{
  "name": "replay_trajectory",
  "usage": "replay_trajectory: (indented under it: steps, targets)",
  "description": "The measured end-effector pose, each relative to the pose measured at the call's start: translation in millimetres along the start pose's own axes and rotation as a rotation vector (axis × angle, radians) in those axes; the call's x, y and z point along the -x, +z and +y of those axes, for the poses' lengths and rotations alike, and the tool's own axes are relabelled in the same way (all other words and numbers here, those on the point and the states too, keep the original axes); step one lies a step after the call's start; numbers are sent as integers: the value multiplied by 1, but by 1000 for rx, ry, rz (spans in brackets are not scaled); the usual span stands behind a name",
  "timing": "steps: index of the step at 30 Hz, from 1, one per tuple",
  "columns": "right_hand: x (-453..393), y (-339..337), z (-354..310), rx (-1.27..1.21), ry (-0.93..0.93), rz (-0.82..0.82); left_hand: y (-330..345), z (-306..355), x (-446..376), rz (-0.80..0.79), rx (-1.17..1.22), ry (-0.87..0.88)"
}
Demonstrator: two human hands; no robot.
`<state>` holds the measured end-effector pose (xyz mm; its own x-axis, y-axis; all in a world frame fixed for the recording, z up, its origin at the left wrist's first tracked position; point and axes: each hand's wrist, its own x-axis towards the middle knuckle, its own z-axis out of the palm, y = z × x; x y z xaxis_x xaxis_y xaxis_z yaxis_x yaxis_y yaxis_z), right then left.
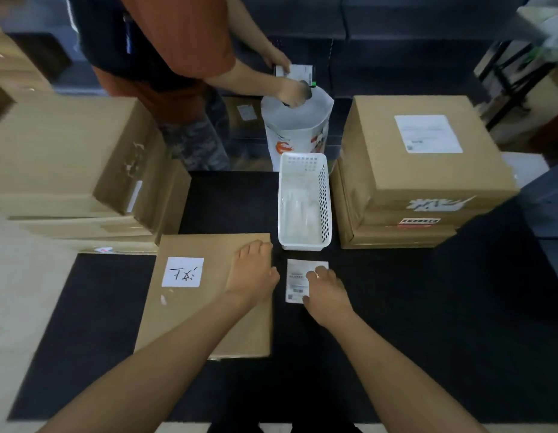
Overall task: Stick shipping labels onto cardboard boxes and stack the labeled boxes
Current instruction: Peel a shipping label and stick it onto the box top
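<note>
Left hand (252, 273) rests flat on the cardboard box (190, 314), relaxed grip; right hand (326, 292) presses the shipping label (294, 281), fingers loosely bent.

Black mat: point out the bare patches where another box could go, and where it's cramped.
Bare black mat lies right of the shipping label, below the right box stack. A smaller patch sits between the left box stack and the white basket. Crowded: the narrow gap between the flat box and the label, where both hands work.
</note>
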<state>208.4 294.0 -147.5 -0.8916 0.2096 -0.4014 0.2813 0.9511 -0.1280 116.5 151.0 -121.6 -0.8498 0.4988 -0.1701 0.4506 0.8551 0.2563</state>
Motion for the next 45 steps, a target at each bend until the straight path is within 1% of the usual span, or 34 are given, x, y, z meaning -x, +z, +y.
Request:
replay_trajectory:
  steps: [5, 6, 10, 13, 18, 21, 24, 27, 34, 37, 40, 45]
  targets:
    - [-8, 17, 22, 82, -55, -185, 8, 13, -5, -1, -20, -91]
    - [-6, 21, 26, 111, -70, -197, 9, 15, -4, 3, -23, -97]
    - [-5, 23, 33, 135, -145, -129, 7, 15, -5, 6, -66, -92]
    - [-4, 20, 31, 196, -224, -135, 5, 13, -8, 3, -81, -87]
    - [4, 12, 34, 277, -301, -151, 4, 13, -8, -13, -79, -79]
    - [5, 2, 37, 270, -314, -103, 2, 11, -9, -19, -102, -77]
    - [3, 4, 36, 209, -327, -62, 1, 11, -9, -20, -108, -64]
    - [2, 14, 32, 169, -322, -82, 0, 11, -9, -19, -95, -58]
    - [12, 26, 31, 238, -358, -100, 2, 9, -7, -26, -125, -51]
    - [14, 31, 30, 259, -367, -76, 2, 9, -7, -27, -121, -45]
    - [15, 33, 27, 257, -359, -3, 0, 9, -7, -37, -120, -44]
    - [17, 31, 33, 140, -339, 171, -3, 10, -5, -38, -120, -38]
